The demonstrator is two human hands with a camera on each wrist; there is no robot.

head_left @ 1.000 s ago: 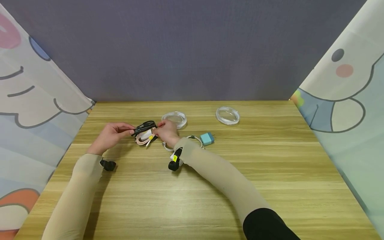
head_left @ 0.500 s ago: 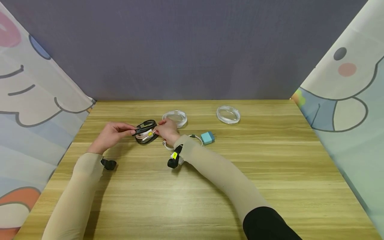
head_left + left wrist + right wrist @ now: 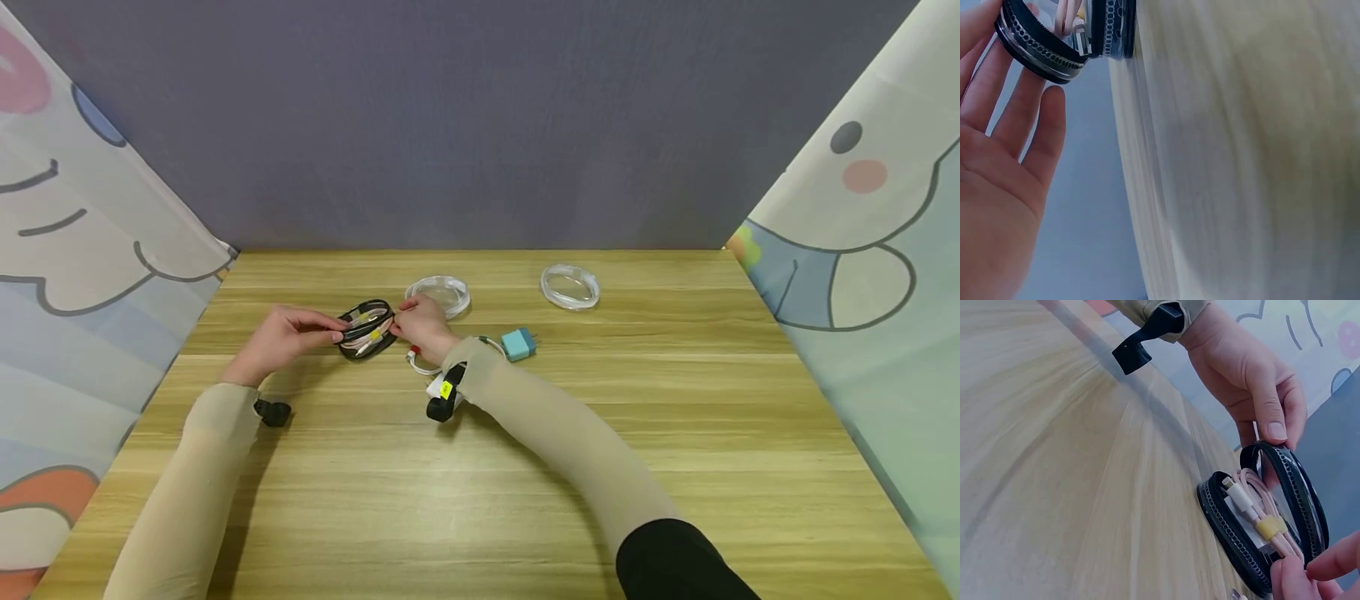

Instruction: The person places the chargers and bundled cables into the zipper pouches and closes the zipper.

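A small oval zip pouch (image 3: 1230,536) with black trim and clear panels stands unzipped on the wooden table. Inside it lies a coiled pink cable (image 3: 1264,499) with a white plug end and a yellow tie. My left hand (image 3: 281,343) holds the pouch's raised lid (image 3: 1300,494) between thumb and fingers at its left edge. At the right end of the pouch, my right hand (image 3: 424,327) has thumb and fingertips together on its edge, close to the cable; exactly what they pinch is partly hidden.
Two coiled white cables in clear wrap, one (image 3: 457,287) behind my right hand, another (image 3: 570,287) farther right, lie near the back. A blue charger plug (image 3: 517,344) sits right of my wrist. A white cable (image 3: 423,367) and white plug (image 3: 435,387) lie partly under my forearm.
The pink cable, earlier hanging over the front of the pouch, now sits within its rim. My right hand has shifted slightly right; my left hand stays almost in place on the lid.
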